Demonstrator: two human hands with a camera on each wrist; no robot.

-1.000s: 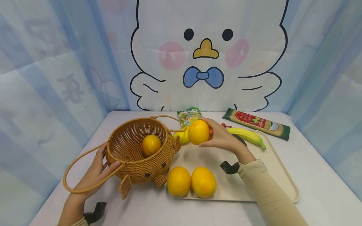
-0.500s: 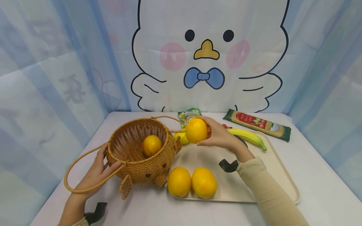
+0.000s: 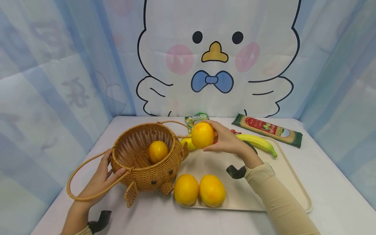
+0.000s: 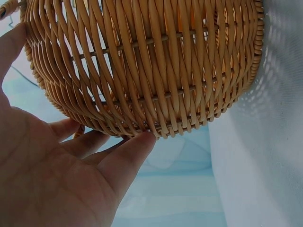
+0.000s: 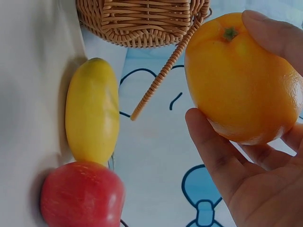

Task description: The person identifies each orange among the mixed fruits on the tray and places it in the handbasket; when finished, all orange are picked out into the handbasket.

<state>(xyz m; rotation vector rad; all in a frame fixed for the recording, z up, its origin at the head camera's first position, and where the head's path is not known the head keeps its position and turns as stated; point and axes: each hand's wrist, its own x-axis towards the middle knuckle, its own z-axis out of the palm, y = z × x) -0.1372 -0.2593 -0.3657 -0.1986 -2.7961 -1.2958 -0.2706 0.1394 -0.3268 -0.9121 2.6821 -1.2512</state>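
My right hand (image 3: 224, 138) grips an orange (image 3: 202, 135) above the back left part of the tray (image 3: 252, 189), thumb on one side and fingers on the other. In the right wrist view the orange (image 5: 241, 78) shows its green stem end. At the left stands a wicker basket (image 3: 149, 176) with an animal face and another orange (image 3: 158, 151) inside. My left hand (image 3: 98, 182) rests spread against the basket's outer left side, the handle (image 3: 69, 182) looping over its wrist. In the left wrist view, its fingertips (image 4: 142, 142) touch the woven wall.
Two orange-yellow fruits (image 3: 199, 191) sit at the tray's front left corner. A banana (image 3: 258, 143), a yellow oval fruit (image 5: 92, 111) and a red apple (image 5: 83, 196) lie toward the tray's back. Behind are a green packet (image 3: 196, 118) and a long pasta-like packet (image 3: 267, 130).
My right hand has shifted slightly left toward the basket with the orange. My left hand and the basket have hardly moved.
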